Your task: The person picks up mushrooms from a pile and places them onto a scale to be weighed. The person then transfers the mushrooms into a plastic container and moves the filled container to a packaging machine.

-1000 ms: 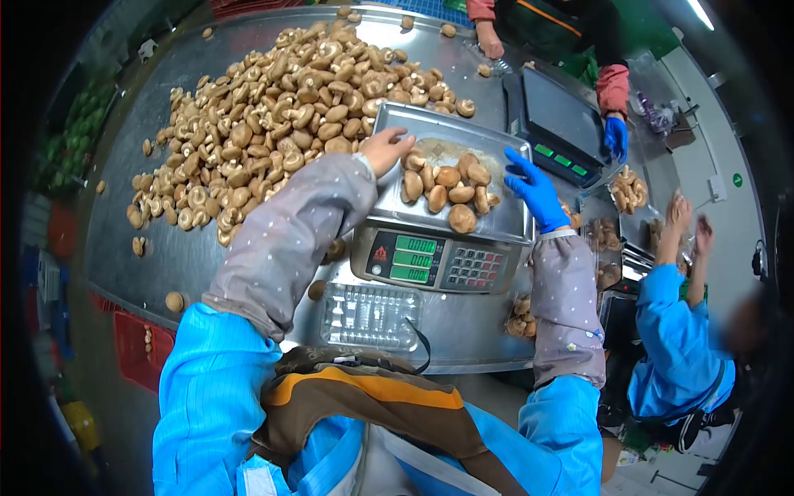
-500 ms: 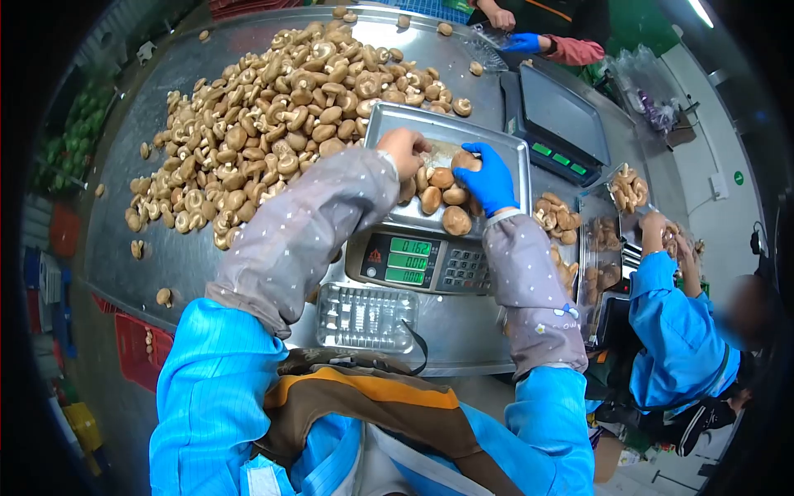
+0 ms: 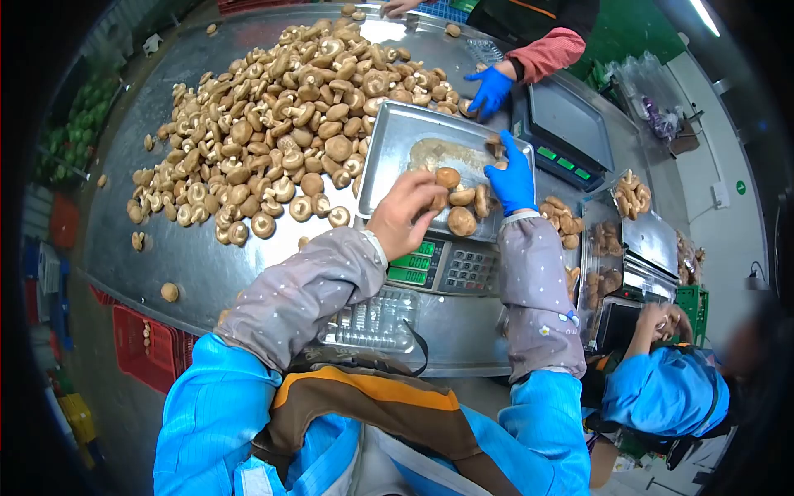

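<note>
My right hand (image 3: 514,183), in a blue glove, is at the right side of a metal weighing tray (image 3: 395,136), its fingers closed around a brown shiitake mushroom (image 3: 495,146) near the tray's edge. Bare, my left hand (image 3: 407,213) hovers over the front left of the tray, with its fingers bent and a gap between thumb and fingers. Just beyond its fingertips lies a shiitake mushroom (image 3: 447,177), and several more sit between the two hands. Beneath the tray, the scale's green display (image 3: 413,263) is partly covered by my left hand.
A large shiitake pile (image 3: 281,124) covers the metal table (image 3: 124,256) at left. A clear plastic punnet (image 3: 376,318) lies before the scale. A second scale (image 3: 571,124) stands at right. One co-worker's gloved hand (image 3: 492,89) reaches near the tray; another co-worker's hands (image 3: 664,321) are at right.
My left hand has pulled back toward me from the tray's far side. My right hand has shifted slightly right. Fewer mushrooms show in the tray. A co-worker's blue-gloved hand has come nearer the tray.
</note>
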### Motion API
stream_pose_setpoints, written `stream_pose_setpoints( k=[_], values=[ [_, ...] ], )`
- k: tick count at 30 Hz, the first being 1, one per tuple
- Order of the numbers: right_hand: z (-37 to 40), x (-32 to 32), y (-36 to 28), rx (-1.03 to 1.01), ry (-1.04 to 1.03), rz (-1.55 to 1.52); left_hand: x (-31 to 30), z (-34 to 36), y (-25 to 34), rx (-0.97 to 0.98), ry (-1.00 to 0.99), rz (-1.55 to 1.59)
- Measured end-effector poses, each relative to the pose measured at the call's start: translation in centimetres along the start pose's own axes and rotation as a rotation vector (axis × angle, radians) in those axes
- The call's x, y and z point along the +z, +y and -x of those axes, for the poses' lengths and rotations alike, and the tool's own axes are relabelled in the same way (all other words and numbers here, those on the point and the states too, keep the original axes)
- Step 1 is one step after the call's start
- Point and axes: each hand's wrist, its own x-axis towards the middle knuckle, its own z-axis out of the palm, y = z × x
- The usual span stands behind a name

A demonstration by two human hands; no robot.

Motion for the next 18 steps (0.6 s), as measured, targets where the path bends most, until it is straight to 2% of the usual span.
stream_pose_setpoints(
  k=[2,5,7,9,10,11,13,14,17,18],
  values=[
    [-1.3,0.3,1.3,0.080,-0.043,0.108,-0.3,-0.5,0.0,-0.094,0.002,-0.059],
    [-2.6,1.7,2.7,0.038,-0.036,0.071,0.3,-1.4,-1.9,-0.214,-0.068,-0.246],
    [-3.7,1.8,2.7,0.173,-0.007,0.155,1.3,-0.7,-3.0,-0.269,-0.226,-0.205],
    [-4.4,1.9,3.1,0.317,0.030,0.235,1.8,-0.5,-3.2,-0.313,-0.246,-0.194],
    [-4.6,2.1,4.8,0.160,0.110,0.339,1.9,-0.5,-3.3,-0.326,-0.242,-0.191],
    [-5.3,1.7,6.5,0.158,0.103,0.288,1.9,-0.5,-3.3,-0.308,-0.238,-0.230],
    [-5.7,0.6,5.8,0.152,0.079,0.187,1.5,-0.8,-2.6,-0.281,-0.229,-0.308],
    [-5.5,0.2,5.6,0.183,0.033,0.028,1.2,-1.0,-2.3,-0.297,-0.235,-0.271],
    [-2.0,-1.4,-0.5,-0.090,0.066,-0.081,0.8,-1.1,-1.3,-0.266,-0.341,-0.359],
    [-0.8,-1.6,-0.6,-0.258,0.017,0.089,1.1,-0.9,-1.8,-0.278,-0.356,-0.383]
  ],
)
